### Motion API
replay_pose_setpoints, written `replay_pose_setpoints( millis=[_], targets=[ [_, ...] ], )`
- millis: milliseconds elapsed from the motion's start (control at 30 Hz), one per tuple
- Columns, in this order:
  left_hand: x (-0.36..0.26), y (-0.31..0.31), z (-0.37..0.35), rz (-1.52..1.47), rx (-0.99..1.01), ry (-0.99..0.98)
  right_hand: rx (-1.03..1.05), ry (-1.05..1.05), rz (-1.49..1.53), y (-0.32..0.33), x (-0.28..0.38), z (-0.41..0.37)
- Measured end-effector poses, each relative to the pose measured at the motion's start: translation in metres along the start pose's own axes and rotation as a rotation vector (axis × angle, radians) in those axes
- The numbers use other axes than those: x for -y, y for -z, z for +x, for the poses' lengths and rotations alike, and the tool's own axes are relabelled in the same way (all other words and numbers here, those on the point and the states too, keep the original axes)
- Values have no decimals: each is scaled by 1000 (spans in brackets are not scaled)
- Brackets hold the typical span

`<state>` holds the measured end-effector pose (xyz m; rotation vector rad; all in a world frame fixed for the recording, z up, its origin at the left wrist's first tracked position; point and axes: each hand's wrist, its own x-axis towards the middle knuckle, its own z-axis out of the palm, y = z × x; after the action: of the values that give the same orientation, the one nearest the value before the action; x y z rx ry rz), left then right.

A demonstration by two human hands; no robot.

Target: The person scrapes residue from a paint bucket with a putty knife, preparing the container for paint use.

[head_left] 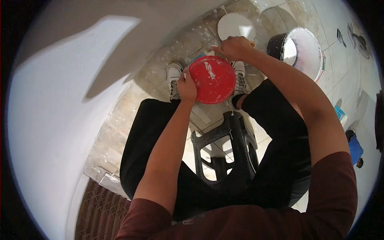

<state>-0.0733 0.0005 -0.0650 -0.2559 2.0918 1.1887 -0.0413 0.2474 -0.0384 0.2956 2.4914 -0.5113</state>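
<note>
A round red lid or shallow dish (218, 86) with white smears on its face is between my shoes. My left hand (187, 85) grips its left edge. Just beyond its upper edge, my right hand (237, 49) is closed around something small, mostly hidden by the fingers; a whitish tip shows near the rim. A bit of blue peeks out behind the lid's upper left edge. Beyond my right hand lies a round white lid (236, 27), partly in bright light.
A bucket (303, 54) smeared with white stands at the upper right. Below my hands is a black plastic stool (236, 140). A pale wall (52, 92) rises at left. A person in blue (354, 148) is at the far right. The tiled floor (120, 128) has white spatters.
</note>
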Motion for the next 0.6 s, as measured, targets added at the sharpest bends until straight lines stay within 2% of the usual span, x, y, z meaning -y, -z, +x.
replay_pose_setpoints(
  millis=[67, 133, 200, 267, 333, 433, 500, 567, 600],
  targets=[
    [8, -2, 7, -81, 20, -19, -119, -27, 22, -6, 10, -23],
    [0, -1, 2, -47, 31, -23, -138, -43, 43, -16, 9, -24],
    [0, 0, 6, -28, 25, -30, -72, -50, 68, -20, 0, -5],
    [16, -2, 12, -25, 18, -21, -68, 26, -34, 0, 4, -6],
    [7, -2, 4, -82, 17, -17, 194, -83, -64, 44, 28, -19],
    [1, -2, 0, -107, 8, -31, -2, -243, 30, -4, 25, -29],
    [2, -3, 3, -107, 14, -51, -35, -32, -53, -11, 3, -4],
    [5, -1, 3, -106, 47, -69, 19, 12, -63, -11, -1, 0],
    [5, 1, 1, -45, 28, -54, 86, -46, -35, -8, 4, -1]
  ],
)
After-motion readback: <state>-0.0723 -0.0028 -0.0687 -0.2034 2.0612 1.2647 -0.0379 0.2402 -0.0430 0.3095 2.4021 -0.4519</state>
